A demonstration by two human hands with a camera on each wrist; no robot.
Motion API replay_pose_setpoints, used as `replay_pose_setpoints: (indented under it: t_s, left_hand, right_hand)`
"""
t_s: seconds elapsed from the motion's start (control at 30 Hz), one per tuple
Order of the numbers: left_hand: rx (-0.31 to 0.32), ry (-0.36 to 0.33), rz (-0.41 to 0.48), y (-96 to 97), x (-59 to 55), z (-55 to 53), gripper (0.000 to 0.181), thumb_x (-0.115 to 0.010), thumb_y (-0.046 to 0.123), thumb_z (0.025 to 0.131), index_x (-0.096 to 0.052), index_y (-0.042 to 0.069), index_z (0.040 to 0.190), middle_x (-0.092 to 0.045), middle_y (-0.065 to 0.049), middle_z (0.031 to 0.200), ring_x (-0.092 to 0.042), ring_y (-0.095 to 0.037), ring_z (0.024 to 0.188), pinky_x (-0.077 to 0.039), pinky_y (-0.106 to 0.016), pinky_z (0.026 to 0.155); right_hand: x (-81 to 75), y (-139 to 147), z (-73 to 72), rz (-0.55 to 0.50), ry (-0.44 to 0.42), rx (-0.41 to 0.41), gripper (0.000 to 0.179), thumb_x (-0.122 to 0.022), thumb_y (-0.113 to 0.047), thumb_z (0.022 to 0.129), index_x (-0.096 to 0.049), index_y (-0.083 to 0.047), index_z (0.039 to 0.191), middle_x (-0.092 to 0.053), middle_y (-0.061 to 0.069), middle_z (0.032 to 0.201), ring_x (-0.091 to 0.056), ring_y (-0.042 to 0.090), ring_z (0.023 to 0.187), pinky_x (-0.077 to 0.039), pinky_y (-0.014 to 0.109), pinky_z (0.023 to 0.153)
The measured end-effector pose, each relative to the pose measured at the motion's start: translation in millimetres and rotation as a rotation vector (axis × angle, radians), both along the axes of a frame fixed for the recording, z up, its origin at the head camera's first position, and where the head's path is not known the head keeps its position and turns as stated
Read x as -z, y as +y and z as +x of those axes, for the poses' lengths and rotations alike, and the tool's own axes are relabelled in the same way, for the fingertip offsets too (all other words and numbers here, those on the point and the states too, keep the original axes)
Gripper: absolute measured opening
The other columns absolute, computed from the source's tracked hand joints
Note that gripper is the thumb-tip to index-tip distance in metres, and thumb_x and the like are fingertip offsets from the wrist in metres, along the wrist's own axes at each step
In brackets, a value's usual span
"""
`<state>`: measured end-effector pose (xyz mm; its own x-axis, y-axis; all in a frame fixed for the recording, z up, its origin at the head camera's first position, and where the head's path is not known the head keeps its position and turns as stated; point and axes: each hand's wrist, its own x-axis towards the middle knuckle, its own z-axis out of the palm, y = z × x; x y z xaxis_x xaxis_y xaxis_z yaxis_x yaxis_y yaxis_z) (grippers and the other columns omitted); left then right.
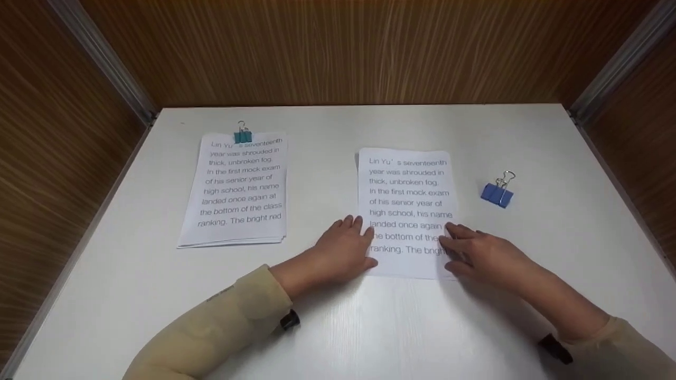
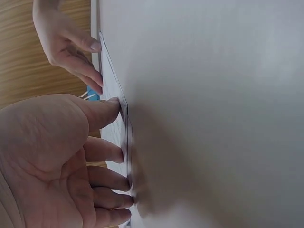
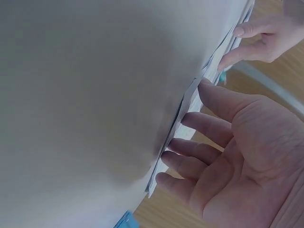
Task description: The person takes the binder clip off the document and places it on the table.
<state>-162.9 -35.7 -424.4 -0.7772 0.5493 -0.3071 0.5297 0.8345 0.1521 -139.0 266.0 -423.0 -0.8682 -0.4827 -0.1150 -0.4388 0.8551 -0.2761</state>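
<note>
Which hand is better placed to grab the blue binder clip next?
Probably the right hand: the blue binder clip lies just beyond it, on the same side of the unclipped paper stack, while the left hand touches the stack's opposite edge.

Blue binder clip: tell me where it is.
In the head view, the blue binder clip lies right of the unclipped paper stack, beyond the right hand.

2 paper stacks (image 1: 240,184) (image 1: 406,208), 2 clips (image 1: 243,138) (image 1: 497,196), 2 hands (image 1: 342,250) (image 1: 488,258)
</note>
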Motion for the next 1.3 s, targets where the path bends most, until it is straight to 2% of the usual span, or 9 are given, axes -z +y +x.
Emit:
replay_pose_setpoints:
  t_s: [0.23,0.5,0.73,0.93,1.03,1.17,1.3]
  left_hand:
    - [0.001,-0.018,0.005,19.3,-1.6,-21.9,0.073,-0.056,0.048,0.109,-0.038,0.004,0.164,-0.032,-0.028,0.167,-0.028,-0.044,0.157,-0.023,-0.051,0.128]
    - [-0.018,-0.023,0.004,37.0,0.9,-45.4,0.073,-0.055,0.048,0.109,-0.036,0.006,0.165,-0.03,-0.025,0.169,-0.025,-0.042,0.158,-0.021,-0.05,0.129]
    - [-0.043,-0.065,-0.001,43.6,3.7,-64.3,0.074,-0.052,0.049,0.11,-0.03,0.01,0.168,-0.022,-0.022,0.173,-0.017,-0.039,0.161,-0.016,-0.049,0.13]
    - [-0.025,-0.036,-0.016,47.3,4.4,-75.9,0.073,-0.05,0.049,0.11,-0.03,0.009,0.168,-0.023,-0.023,0.173,-0.019,-0.04,0.16,-0.018,-0.05,0.129]
    - [-0.022,-0.026,-0.018,48.7,3.7,-80.2,0.073,-0.05,0.049,0.11,-0.03,0.009,0.168,-0.024,-0.023,0.172,-0.019,-0.04,0.16,-0.019,-0.05,0.129]
    - [-0.027,-0.019,-0.01,49.0,3.5,-84.8,0.073,-0.05,0.048,0.11,-0.031,0.009,0.168,-0.025,-0.023,0.172,-0.02,-0.04,0.16,-0.019,-0.05,0.129]
    - [-0.029,-0.03,-0.003,48.8,4.2,-86.9,0.073,-0.049,0.048,0.11,-0.029,0.009,0.168,-0.023,-0.022,0.173,-0.018,-0.039,0.161,-0.017,-0.049,0.13]
  right_hand:
    - [0.7,16,-14.4,0.025,-0.066,0.078,0.057,-0.077,-0.021,0.098,-0.06,-0.004,0.15,-0.043,0.028,0.161,-0.044,0.054,0.143,-0.042,0.068,0.111]
    - [0.7,29,-36.7,0.024,-0.131,0.118,0.059,-0.07,-0.022,0.102,-0.052,-0.003,0.155,-0.035,0.029,0.165,-0.037,0.056,0.147,-0.037,0.069,0.114]
    - [1.4,35,-52.9,0.021,-0.149,0.121,0.058,-0.066,-0.021,0.105,-0.049,0.0,0.156,-0.032,0.032,0.165,-0.037,0.056,0.146,-0.038,0.068,0.113]
    - [-0.7,37,-62.4,0.027,-0.161,0.132,0.058,-0.063,-0.021,0.106,-0.046,-0.001,0.158,-0.029,0.032,0.167,-0.034,0.055,0.148,-0.037,0.068,0.114]
    - [-1.8,37,-66.9,0.03,-0.168,0.135,0.058,-0.062,-0.02,0.106,-0.045,-0.001,0.158,-0.028,0.032,0.167,-0.04,0.055,0.145,-0.042,0.066,0.11]
    - [-1.9,37,-72.8,0.027,-0.16,0.123,0.057,-0.063,-0.018,0.106,-0.046,0.001,0.157,-0.028,0.034,0.165,-0.056,0.049,0.128,-0.048,0.059,0.096]
    - [-1.7,35,-75.4,0.032,-0.16,0.121,0.056,-0.063,-0.017,0.106,-0.047,0.001,0.156,-0.029,0.034,0.165,-0.059,0.046,0.123,-0.049,0.057,0.094]
